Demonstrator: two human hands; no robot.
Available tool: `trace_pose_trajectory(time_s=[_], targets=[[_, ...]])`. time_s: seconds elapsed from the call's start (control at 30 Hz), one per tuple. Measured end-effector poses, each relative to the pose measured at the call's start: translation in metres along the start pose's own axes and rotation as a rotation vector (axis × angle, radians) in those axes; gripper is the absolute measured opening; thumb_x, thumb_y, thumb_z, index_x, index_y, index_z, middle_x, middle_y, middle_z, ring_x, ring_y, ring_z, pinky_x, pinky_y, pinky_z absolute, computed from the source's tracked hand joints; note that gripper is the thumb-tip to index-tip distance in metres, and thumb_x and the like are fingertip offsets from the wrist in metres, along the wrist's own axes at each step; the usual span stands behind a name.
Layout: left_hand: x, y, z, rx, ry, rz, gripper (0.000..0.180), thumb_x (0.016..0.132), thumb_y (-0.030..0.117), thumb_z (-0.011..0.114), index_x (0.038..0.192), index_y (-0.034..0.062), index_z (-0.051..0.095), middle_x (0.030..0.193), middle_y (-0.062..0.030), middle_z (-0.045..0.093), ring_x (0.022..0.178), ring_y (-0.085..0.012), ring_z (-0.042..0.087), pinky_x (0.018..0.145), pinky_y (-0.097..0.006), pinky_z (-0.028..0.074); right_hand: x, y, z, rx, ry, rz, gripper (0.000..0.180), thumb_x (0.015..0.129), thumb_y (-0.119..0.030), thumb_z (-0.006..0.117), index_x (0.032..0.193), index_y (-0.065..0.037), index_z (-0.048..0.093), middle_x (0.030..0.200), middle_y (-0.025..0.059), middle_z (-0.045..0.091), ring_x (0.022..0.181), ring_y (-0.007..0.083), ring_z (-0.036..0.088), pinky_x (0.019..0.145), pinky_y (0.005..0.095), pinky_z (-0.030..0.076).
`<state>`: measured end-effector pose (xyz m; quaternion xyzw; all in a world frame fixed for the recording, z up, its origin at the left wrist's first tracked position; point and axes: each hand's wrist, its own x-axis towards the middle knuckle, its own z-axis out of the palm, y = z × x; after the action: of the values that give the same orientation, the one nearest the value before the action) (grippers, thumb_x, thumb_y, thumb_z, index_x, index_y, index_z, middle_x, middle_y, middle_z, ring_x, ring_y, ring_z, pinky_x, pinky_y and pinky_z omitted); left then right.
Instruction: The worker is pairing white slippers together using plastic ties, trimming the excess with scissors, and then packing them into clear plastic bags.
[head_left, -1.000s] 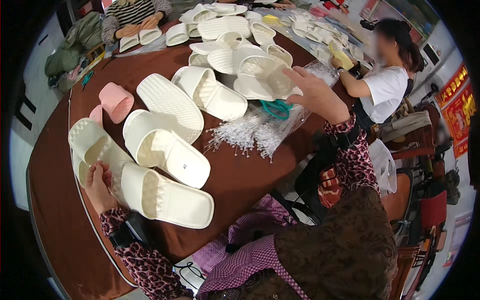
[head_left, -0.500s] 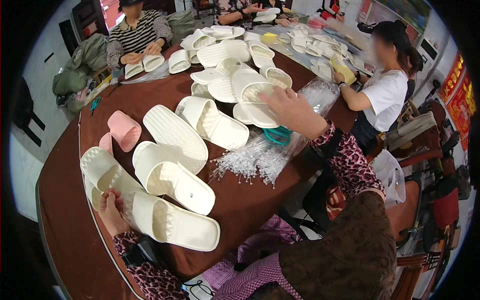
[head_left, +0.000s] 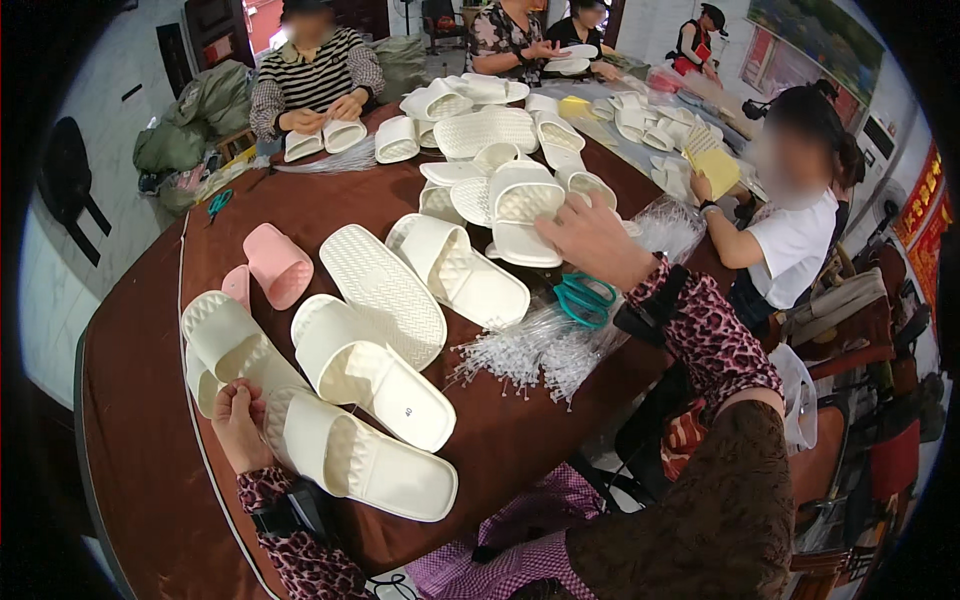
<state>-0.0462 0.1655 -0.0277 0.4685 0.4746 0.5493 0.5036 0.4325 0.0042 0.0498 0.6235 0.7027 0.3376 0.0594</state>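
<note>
My left hand (head_left: 240, 427) is pinched closed at the toe side of the nearest white slide slipper (head_left: 365, 455). What sits between its fingertips is too small to make out. Beside that slipper lie another white slide (head_left: 375, 370) and a pair partly under them (head_left: 225, 330). Farther off, my right hand (head_left: 597, 240) grips the footbed edge of a white slide on the pile (head_left: 527, 195). Its thumb is hidden. Just below the right hand, teal-handled scissors (head_left: 585, 300) rest on a bundle of clear plastic tag fasteners (head_left: 535, 355).
A sole-up white slide (head_left: 385, 295) and another slide (head_left: 465, 270) lie mid-table. Pink slides (head_left: 278, 265) sit at the left, with a second teal pair of scissors (head_left: 220, 203) beyond. Co-workers handle slippers at the far side and right of the brown-covered table (head_left: 140, 400).
The whole view has shifted, with the table lower and farther right. Against the table, my right hand and its slide have moved slightly left and away, uncovering more of the scissors. My left hand stays pinched.
</note>
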Motion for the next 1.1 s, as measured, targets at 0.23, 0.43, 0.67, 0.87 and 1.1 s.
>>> trace_pose_trajectory(time_s=[0.23,0.43,0.67,0.87,1.1], targets=[[0.0,-0.002,0.005,-0.01,0.019,-0.007,0.01,0.09,0.013,0.056,0.095,0.0054,0.061,0.078,0.0002,0.06,0.06,-0.0048,0.05,0.055,-0.018,0.04,0.041,0.031,0.03,-0.109,0.078,0.005,0.015,0.083,-0.015,0.053,0.097,-0.012,0.058,0.071,0.0036,0.061,0.077,0.0216,0.06,0.068,0.0398,0.043],[0.0,-0.001,0.004,-0.027,0.002,-0.018,0.01,0.091,0.011,0.055,0.095,0.0042,0.061,0.077,0.0,0.06,0.059,-0.0048,0.05,0.055,-0.018,0.039,0.059,0.061,0.057,-0.101,0.024,0.039,0.023,0.081,-0.011,0.053,0.103,-0.01,0.055,0.077,0.0085,0.062,0.083,0.026,0.061,0.072,0.041,0.044],[-0.007,0.008,0.01,-0.002,0.022,-0.028,0.011,0.091,0.011,0.054,0.095,0.0036,0.061,0.076,0.0005,0.059,0.059,-0.0045,0.049,0.055,-0.018,0.039,0.058,0.082,0.1,-0.117,0.057,0.159,0.028,0.082,-0.012,0.053,0.111,-0.013,0.053,0.078,0.0081,0.061,0.083,0.0269,0.058,0.072,0.0414,0.041],[-0.007,0.006,0.008,0.012,0.03,-0.021,0.011,0.091,0.012,0.055,0.095,0.0034,0.061,0.076,0.0009,0.059,0.06,-0.0043,0.049,0.056,-0.017,0.039,0.056,0.074,0.111,0.026,0.0,0.237,0.021,0.081,-0.011,0.055,0.101,-0.015,0.055,0.084,0.0088,0.063,0.087,0.0277,0.058,0.075,0.0429,0.041],[-0.003,0.004,0.007,0.029,0.028,-0.027,0.01,0.091,0.012,0.056,0.094,0.005,0.061,0.078,0.0008,0.059,0.062,-0.0046,0.051,0.058,-0.017,0.042,0.052,0.057,0.073,0.259,-0.204,0.226,0.03,0.08,-0.015,0.056,0.109,-0.014,0.061,0.091,0.0123,0.062,0.093,0.0287,0.059,0.082,0.0451,0.043]])
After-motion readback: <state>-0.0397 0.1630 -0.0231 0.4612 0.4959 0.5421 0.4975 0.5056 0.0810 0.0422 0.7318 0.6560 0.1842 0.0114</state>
